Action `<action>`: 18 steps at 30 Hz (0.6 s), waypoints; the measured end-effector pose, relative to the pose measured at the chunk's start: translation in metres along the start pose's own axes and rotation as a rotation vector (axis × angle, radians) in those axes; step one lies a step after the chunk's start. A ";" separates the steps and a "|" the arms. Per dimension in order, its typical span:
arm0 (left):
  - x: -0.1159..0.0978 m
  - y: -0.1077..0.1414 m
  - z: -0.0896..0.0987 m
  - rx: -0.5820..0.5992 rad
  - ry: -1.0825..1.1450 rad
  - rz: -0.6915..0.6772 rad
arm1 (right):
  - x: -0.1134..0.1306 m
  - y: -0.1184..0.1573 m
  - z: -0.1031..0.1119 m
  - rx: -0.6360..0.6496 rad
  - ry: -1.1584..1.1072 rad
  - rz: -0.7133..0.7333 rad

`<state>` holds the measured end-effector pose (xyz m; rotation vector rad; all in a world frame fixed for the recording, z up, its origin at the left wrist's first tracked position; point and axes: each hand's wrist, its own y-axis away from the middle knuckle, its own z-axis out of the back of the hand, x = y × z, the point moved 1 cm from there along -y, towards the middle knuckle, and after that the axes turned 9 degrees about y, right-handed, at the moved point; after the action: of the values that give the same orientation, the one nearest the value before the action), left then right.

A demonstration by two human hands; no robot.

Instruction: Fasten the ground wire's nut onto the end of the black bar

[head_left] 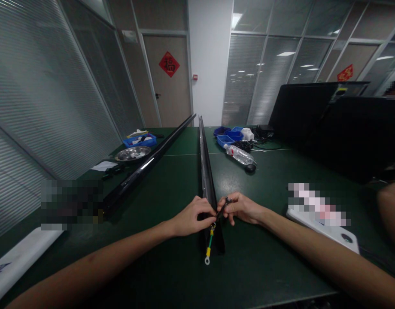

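A long dark metal channel (pixel 206 171) runs away from me over the green table (pixel 171 184). At its near end hangs a short green wire (pixel 211 241) with yellow sleeves and a ring terminal. My left hand (pixel 197 215) rests over the channel's end, thumb and fingers pinched at the wire's upper end; what lies between them is too small to tell. My right hand (pixel 238 208) grips a small dark wrench (pixel 223 207), whose lower end reaches toward the left fingertips and the wire's upper terminal.
Left: a second long dark channel (pixel 149 162), metal dish (pixel 133 153), blue tray (pixel 140 140), white box (pixel 26 257). Right: blue bins (pixel 226 140), plastic bottle (pixel 240 155), white device (pixel 326 229), dark monitors (pixel 352 133), and another person's arm (pixel 390 206).
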<state>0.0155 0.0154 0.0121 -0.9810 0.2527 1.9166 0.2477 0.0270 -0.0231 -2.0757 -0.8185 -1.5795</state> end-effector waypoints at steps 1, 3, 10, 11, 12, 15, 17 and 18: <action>0.000 0.000 0.000 0.001 0.000 0.005 | 0.000 0.000 0.000 -0.001 -0.004 0.002; 0.001 0.000 0.000 -0.004 0.005 0.011 | 0.000 0.000 0.000 -0.005 -0.014 0.009; 0.003 0.000 -0.001 -0.007 -0.008 -0.018 | 0.000 -0.001 -0.001 -0.015 0.000 0.012; 0.003 0.000 -0.001 -0.007 -0.009 -0.019 | 0.000 -0.001 -0.001 -0.017 0.004 0.009; 0.003 0.000 -0.001 -0.009 -0.011 -0.020 | 0.000 -0.001 -0.001 -0.018 0.007 0.008; 0.002 0.000 -0.001 0.001 -0.018 -0.022 | 0.000 -0.001 -0.001 -0.020 0.011 0.002; 0.002 0.000 -0.001 0.005 -0.016 -0.026 | 0.000 -0.001 -0.001 -0.022 0.009 0.004; 0.001 0.000 -0.001 0.001 -0.013 -0.029 | 0.000 -0.001 -0.001 -0.022 0.008 0.005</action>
<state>0.0160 0.0160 0.0105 -0.9664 0.2306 1.8953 0.2460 0.0273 -0.0230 -2.0837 -0.7955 -1.6005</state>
